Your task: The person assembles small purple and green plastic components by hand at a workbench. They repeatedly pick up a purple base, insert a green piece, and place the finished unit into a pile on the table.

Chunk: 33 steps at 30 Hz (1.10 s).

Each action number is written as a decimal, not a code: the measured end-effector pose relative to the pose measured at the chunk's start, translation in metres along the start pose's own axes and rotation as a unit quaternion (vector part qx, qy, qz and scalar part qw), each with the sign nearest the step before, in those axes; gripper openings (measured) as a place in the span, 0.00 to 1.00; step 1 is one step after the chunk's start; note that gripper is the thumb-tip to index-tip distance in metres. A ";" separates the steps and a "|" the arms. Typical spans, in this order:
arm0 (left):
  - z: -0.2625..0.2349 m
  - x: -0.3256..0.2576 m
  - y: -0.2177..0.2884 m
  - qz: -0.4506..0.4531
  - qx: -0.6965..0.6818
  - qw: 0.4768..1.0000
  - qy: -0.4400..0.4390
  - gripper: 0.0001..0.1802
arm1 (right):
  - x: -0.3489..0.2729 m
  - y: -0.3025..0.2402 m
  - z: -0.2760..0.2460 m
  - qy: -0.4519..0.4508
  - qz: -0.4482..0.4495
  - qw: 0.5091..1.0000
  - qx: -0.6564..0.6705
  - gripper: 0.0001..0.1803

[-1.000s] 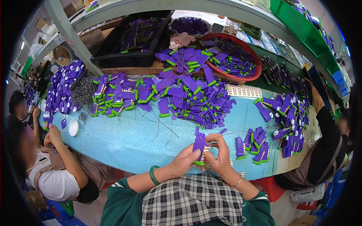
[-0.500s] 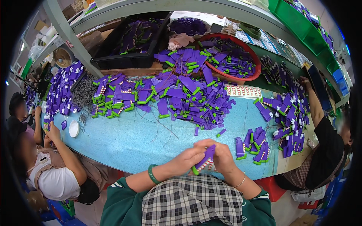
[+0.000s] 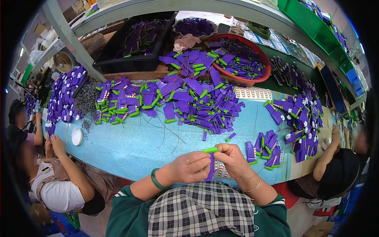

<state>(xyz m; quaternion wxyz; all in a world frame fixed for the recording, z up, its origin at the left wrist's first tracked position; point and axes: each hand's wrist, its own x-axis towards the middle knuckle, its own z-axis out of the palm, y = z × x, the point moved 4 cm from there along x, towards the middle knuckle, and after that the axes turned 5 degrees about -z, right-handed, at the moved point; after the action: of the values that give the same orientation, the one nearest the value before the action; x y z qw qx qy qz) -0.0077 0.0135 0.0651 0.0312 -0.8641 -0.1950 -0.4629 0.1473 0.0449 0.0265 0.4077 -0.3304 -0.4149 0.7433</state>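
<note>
Just above my lap, at the table's near edge, I hold a flat purple plastic piece with a green end (image 3: pixel 211 150). Its green end points away from me and its purple body (image 3: pixel 211 169) hangs down between my hands. My left hand (image 3: pixel 191 167), fingers curled, grips it from the left. My right hand (image 3: pixel 233 161) pinches the right tip of the green end between thumb and fingers. Close below my right hand lies a sheet of red-and-white striped stickers (image 3: pixel 223 172). To the right is a small group of similar purple and green pieces (image 3: pixel 267 149).
A big heap of purple and green pieces (image 3: pixel 201 98) covers the table's middle. Behind it stand a black tray (image 3: pixel 130 65) and a red basin (image 3: pixel 269 71). A white cup (image 3: pixel 77 136) is at left. Co-workers sit on both sides. A metal shelf beam (image 3: pixel 166 16) crosses overhead.
The piece has turned: its green end was low at the left near my lap and now points away. My hands were closed over it and have moved apart. The right co-worker's arm has drawn back.
</note>
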 end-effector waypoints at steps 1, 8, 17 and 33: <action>0.000 -0.001 0.001 0.009 -0.007 1.000 0.002 0.09 | 0.000 0.000 0.001 -0.002 0.016 1.000 0.007 0.06; -0.003 -0.004 0.007 0.029 -0.007 0.999 0.023 0.07 | -0.010 0.016 0.012 -0.002 0.147 0.987 0.066 0.12; 0.008 -0.010 0.000 -0.089 -0.035 0.995 0.004 0.08 | -0.044 0.019 -0.008 -0.125 0.126 0.984 0.003 0.17; 0.057 -0.009 -0.087 -0.250 0.191 0.933 -0.174 0.08 | -0.016 0.026 -0.043 0.084 -0.126 0.987 -0.045 0.13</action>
<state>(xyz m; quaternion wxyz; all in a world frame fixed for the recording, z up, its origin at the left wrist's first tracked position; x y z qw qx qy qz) 0.0012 0.1043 0.0143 0.0443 -0.8324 -0.4913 -0.2526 0.1816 0.0378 -0.0126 0.5165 -0.3550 -0.4504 0.6359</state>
